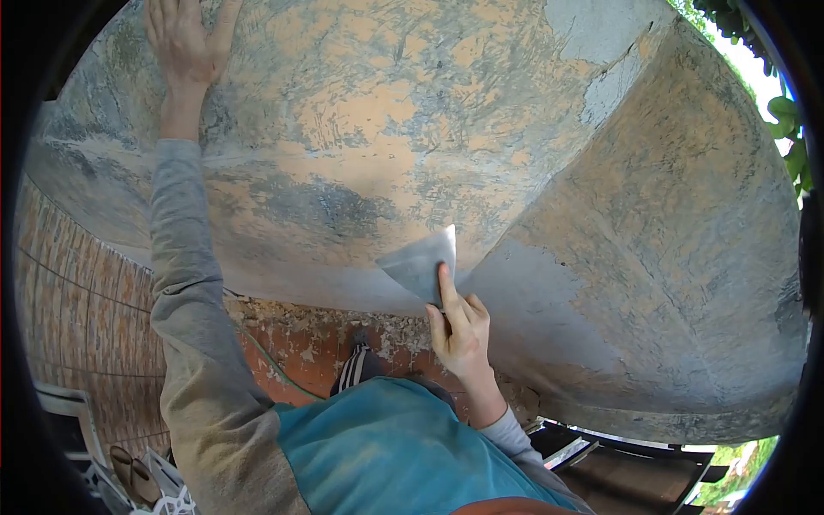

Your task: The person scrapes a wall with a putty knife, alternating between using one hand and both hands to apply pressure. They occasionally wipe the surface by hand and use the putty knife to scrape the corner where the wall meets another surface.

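My right hand (464, 336) grips a scraper (422, 264) with a wide, flared metal blade. Its index finger lies along the blade, and the handle is hidden in the palm. The blade's broad edge points up toward the wall (360, 112), overlapping its lower part in this view. Patches of peach paint and bare grey show across that surface, with many scratch marks. High on the left, my left hand (183, 45) rests flat against the same wall, fingers spread and partly cut off by the frame's edge.
A second scraped wall face (661, 232) meets the first at a corner on the right. Paint flakes (296, 330) litter the reddish floor, where a green hose (273, 365) runs. A chair with sandals (135, 474) stands lower left, beside a brick-patterned wall (81, 296).
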Tool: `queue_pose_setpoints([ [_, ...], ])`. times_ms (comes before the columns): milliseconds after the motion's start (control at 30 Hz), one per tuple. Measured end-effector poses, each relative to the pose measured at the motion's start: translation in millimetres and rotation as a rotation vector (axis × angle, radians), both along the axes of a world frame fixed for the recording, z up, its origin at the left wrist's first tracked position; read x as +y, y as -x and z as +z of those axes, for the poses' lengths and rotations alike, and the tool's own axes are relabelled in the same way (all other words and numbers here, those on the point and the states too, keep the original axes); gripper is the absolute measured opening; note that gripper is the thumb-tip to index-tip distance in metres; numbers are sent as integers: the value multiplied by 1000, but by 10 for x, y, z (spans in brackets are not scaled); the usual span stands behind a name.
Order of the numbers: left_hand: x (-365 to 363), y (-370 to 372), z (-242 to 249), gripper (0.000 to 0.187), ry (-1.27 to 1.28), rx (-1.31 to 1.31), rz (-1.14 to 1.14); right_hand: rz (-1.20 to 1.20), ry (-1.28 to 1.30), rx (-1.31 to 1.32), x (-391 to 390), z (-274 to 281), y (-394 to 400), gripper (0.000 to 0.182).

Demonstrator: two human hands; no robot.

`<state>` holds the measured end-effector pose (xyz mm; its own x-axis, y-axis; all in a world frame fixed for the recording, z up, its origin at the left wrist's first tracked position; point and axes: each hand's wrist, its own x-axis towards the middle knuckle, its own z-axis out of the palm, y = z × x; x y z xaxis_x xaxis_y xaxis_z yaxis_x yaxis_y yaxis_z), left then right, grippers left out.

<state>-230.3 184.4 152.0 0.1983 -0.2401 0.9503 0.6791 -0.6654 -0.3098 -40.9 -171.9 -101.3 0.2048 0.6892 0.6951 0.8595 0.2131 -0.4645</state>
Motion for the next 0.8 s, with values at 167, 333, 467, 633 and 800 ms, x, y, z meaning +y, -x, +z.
queue_pose_setpoints([
  [167, 491, 597, 515, 62, -124, 217, -10, -35, -89, -156, 886, 331, 225, 61],
  [333, 1015, 1186, 948, 30, -52, 344, -115, -176, -103, -141, 1366, 331, 458, 59],
  [467, 1263, 1439, 987, 30, 92, 303, 71, -332, -142, -28, 1553, 195, 711, 57],
  [633, 674, 1083, 886, 44, 232, 291, -121, -423, -143, 86, 1716, 187, 890, 57],
  [800, 957, 1057, 841, 43, -6, 261, -253, -478, -201, 111, 1882, 422, 863, 57],
])
